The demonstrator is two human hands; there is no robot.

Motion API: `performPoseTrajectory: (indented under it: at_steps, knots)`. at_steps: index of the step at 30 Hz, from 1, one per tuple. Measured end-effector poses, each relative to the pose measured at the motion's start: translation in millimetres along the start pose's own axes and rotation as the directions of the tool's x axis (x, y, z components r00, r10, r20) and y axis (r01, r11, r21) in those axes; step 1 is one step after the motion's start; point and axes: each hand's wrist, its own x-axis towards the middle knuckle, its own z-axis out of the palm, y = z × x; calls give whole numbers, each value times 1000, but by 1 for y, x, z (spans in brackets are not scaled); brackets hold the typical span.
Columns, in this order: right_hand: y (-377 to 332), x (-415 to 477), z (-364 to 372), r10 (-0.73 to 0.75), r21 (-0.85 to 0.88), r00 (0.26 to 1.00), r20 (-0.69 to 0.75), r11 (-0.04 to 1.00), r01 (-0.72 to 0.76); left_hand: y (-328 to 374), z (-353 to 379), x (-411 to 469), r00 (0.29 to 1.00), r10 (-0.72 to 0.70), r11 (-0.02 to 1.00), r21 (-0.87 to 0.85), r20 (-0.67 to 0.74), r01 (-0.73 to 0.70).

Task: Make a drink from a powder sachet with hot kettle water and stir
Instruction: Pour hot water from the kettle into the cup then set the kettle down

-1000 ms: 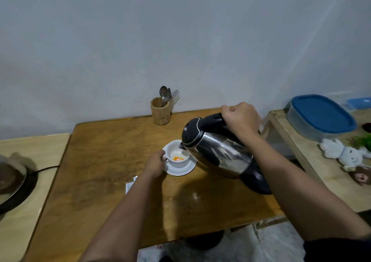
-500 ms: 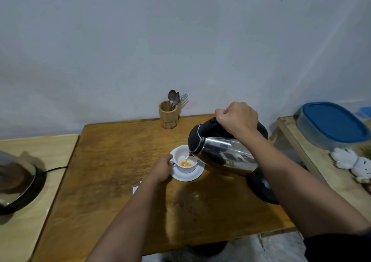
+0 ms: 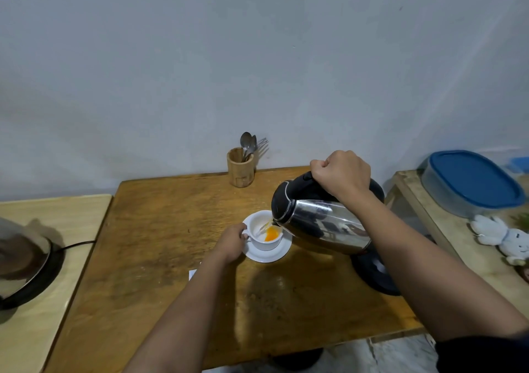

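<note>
A white cup stands on a white saucer in the middle of the wooden table. Orange liquid shows inside the cup. My left hand grips the cup's handle. My right hand is closed around the black handle of a steel kettle, which is tilted steeply to the left with its spout over the cup. A thin stream of water runs from the spout into the cup. A white corner of paper, possibly the sachet, peeks out beside my left forearm.
A wooden holder with spoons and a fork stands at the table's back edge. The kettle's black base lies at the right. A cooker with a cord is on the left counter. A blue-lidded container and soft toy are on the right shelf.
The kettle has tipped further over the cup and water now streams in. The orange patch in the cup has grown. My left hand has stayed on the cup's handle.
</note>
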Motion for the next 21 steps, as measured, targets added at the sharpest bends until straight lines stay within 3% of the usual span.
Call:
performPoseTrajectory:
  at_steps: [21]
  knots:
    - [8, -9, -1, 18, -2, 1000, -6, 1000, -18, 3, 5, 2, 998, -44, 998, 37, -34, 45]
